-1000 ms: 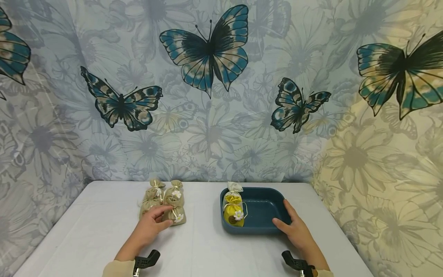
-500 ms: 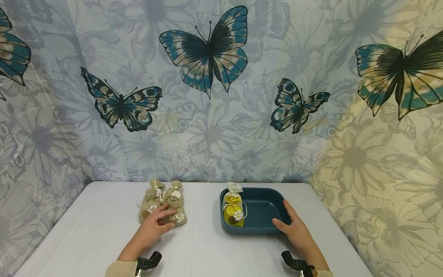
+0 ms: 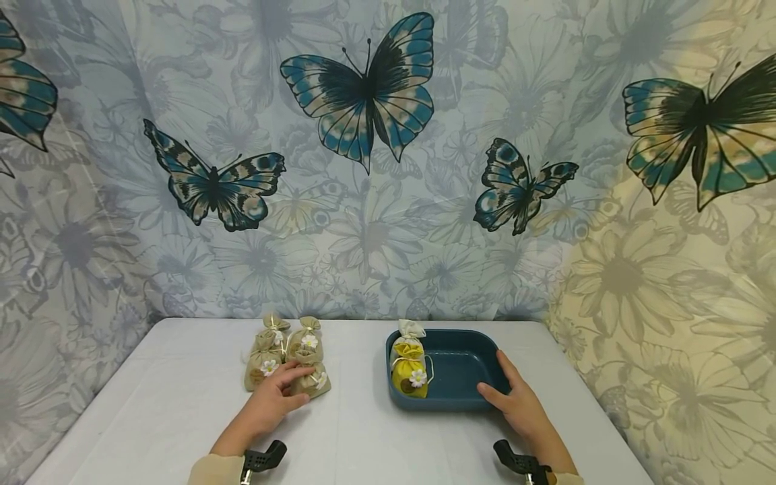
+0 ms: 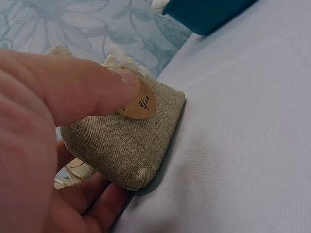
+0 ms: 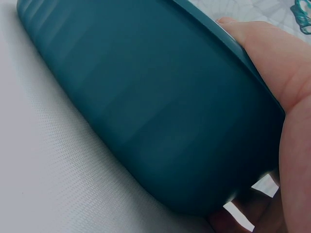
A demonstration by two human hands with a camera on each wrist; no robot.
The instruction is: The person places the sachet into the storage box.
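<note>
My left hand grips the front right beige drawstring sachet of a small group. In the left wrist view, the thumb lies over the round tag on the burlap sachet, and fingers reach round its underside. On the right, my right hand holds the teal rectangular dish at its right end. The right wrist view shows the thumb over the rim of the dish and fingers against its outer side. Inside the dish, along the left wall, lie a yellow sachet with a white flower and a pale sachet.
Several more beige sachets with white flowers lie beside the left hand, among them a front left sachet and a back right sachet. A white cloth covers the table. Behind it hangs a butterfly-patterned backdrop.
My left hand has moved slightly right, and the front right beige sachet has shifted right with it, away from the front left one. The right hand and the dish stay put.
</note>
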